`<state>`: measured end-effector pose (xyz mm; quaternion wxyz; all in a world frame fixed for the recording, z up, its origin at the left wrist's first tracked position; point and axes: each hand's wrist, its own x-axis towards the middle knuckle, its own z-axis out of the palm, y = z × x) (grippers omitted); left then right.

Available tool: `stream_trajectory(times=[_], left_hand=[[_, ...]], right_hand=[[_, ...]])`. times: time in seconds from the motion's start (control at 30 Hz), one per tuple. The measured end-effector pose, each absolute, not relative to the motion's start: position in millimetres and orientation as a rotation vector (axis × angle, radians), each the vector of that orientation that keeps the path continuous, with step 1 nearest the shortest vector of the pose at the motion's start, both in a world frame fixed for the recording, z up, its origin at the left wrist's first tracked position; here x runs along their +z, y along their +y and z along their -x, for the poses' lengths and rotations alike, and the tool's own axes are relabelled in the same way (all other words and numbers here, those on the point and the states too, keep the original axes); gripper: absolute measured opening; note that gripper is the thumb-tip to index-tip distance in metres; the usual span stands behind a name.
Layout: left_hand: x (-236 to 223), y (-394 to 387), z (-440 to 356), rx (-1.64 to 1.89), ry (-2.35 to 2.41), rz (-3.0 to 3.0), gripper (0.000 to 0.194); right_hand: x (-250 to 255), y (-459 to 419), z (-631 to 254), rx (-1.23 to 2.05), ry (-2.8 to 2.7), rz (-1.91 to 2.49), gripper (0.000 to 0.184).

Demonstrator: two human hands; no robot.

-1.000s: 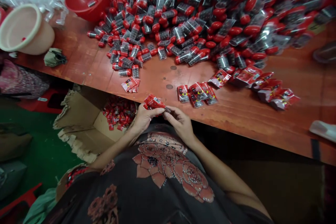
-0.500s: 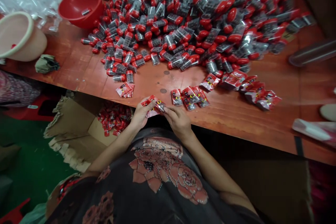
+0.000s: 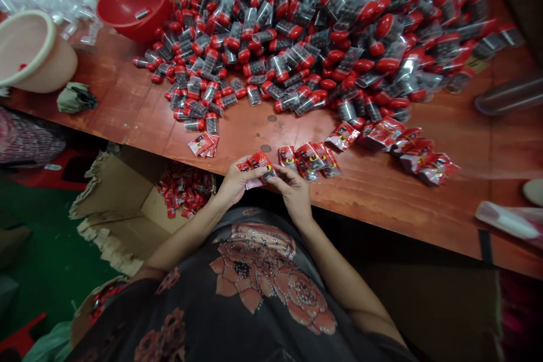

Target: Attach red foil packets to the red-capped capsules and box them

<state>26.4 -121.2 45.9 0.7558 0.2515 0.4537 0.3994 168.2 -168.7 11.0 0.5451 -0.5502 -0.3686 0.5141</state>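
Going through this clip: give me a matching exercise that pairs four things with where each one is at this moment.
Things:
1. red plastic bowl
2. cream plastic basin
3. red foil packet
4. torn cardboard box

Places:
A. between the left hand and right hand
B. below the table edge
C. at the table's far left
D. beside the heap of clear packs

Pairs: 1-D, 2-C, 3-A, 4-B

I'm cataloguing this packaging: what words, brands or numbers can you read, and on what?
Red packet between left hand and right hand: print too small to read.
Red packets on the table: print too small to read.
Clear packs in the heap: any markings too blurred to read.
Shirt: lettering near the neckline, too blurred to read.
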Motion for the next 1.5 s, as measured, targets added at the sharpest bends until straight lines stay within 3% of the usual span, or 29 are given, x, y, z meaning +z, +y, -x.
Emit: stream_trajectory(times=[0.17, 0.37, 0.7, 0.9, 1.0, 1.33, 1.5], left_hand=[[41.3, -119.1, -29.9, 0.850, 0.957, -0.529, 0.037], [34.3, -110.9, -28.8, 0.881, 0.966, -0.457, 0.044], [33.2, -97.5, -8.1, 0.924, 0.932, -0.296, 0.060], [28.3, -97.9, -11.4, 1.041, 0.956, -0.348, 0.040], [27.4, -91.4, -6.5, 1.158, 0.986, -0.345, 0.039], [25.7, -66.6, 31.6, 1.417, 1.072, -0.251, 0.033], [30.2, -59.4, 48.6, 1.491, 1.101, -0.157, 0.034]], right_hand=[[7.1, -166.4, -172.1, 1.169, -0.939, 1.353, 0.023], [12.7, -162.5, -185.3, 1.087, -0.954, 1.465, 0.030], [23.0, -161.9, -206.4, 0.318, -1.472, 1.926, 0.043], [23.9, -140.9, -152.4, 0.854, -1.472, 1.515, 0.034], [17.3, -114.5, -135.8, 0.943, -1.434, 1.439, 0.028], [28.1, -39.3, -112.8, 0.923, -2.035, 1.385, 0.037], [24.3, 19.6, -72.7, 0.579, -1.974, 1.488, 0.034]])
